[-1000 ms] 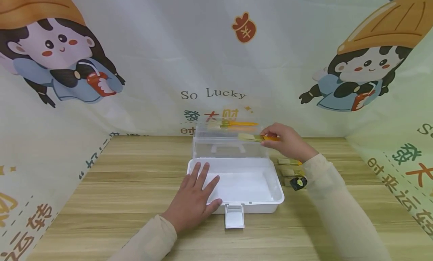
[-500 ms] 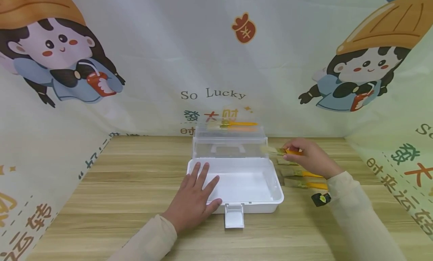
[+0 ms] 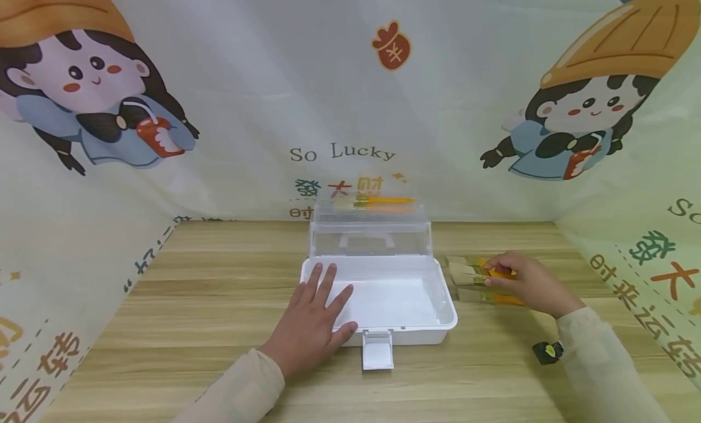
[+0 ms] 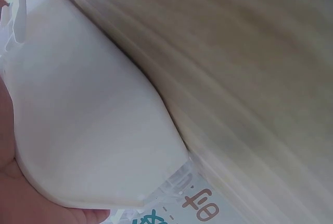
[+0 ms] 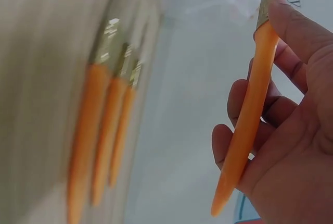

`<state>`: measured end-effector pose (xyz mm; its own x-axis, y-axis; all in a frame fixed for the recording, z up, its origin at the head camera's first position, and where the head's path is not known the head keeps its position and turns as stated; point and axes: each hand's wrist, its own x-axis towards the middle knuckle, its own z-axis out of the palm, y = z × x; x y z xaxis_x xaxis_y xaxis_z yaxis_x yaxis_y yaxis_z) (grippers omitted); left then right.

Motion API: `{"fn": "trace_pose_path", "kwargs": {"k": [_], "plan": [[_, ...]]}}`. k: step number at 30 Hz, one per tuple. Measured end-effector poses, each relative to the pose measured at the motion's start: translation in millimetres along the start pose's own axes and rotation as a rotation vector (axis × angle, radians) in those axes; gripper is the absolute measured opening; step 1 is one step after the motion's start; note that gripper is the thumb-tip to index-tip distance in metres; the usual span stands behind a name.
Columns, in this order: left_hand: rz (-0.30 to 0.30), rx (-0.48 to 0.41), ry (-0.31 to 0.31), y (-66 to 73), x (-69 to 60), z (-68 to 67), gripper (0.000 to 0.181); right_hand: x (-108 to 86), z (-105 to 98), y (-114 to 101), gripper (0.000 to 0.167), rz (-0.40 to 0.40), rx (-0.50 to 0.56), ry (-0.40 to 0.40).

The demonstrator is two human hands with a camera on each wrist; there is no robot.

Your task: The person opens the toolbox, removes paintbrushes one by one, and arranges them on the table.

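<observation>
Pinched between the thumb and fingers of my right hand (image 3: 528, 282) is a flat paintbrush (image 5: 247, 109) with an orange handle and a metal ferrule. Below it, right of the box, several similar paintbrushes (image 5: 83, 135) lie side by side on the table, partly covered in the head view. My left hand (image 3: 312, 316) rests, fingers spread, over the left rim of a white plastic box (image 3: 383, 301). Its clear lid (image 3: 372, 237) stands raised at the back, and the box interior looks bare. One more paintbrush (image 3: 389, 201) lies across the top of the raised lid.
A white latch flap (image 3: 378, 355) hangs at the front of the box. The wooden table (image 3: 219, 277) ends at a printed cloth backdrop (image 3: 263, 94), which also rises at both sides. A small black item (image 3: 546, 352) with a green mark sits at the right sleeve.
My right hand has carried the paintbrush from beside the raised lid, rightward and down, to just over the row of brushes. My left hand stays on the box.
</observation>
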<state>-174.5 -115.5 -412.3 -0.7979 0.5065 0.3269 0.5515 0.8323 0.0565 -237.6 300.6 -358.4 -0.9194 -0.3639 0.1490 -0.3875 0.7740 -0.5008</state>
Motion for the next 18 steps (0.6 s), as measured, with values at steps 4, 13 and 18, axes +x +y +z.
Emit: {"fn": "trace_pose_path", "kwargs": {"k": [4,13,18], "plan": [[-0.006,0.001,-0.011,0.0,0.3,0.7,0.065,-12.2,2.7,10.9,0.018,0.010,-0.004,-0.031],[-0.021,0.001,-0.044,0.3,0.4,0.2,0.065,-31.5,7.0,30.1,0.015,-0.028,-0.040,-0.092],[-0.023,0.006,-0.048,0.0,0.0,0.5,0.065,-34.5,9.7,36.3,0.015,-0.034,-0.037,-0.139]]}}
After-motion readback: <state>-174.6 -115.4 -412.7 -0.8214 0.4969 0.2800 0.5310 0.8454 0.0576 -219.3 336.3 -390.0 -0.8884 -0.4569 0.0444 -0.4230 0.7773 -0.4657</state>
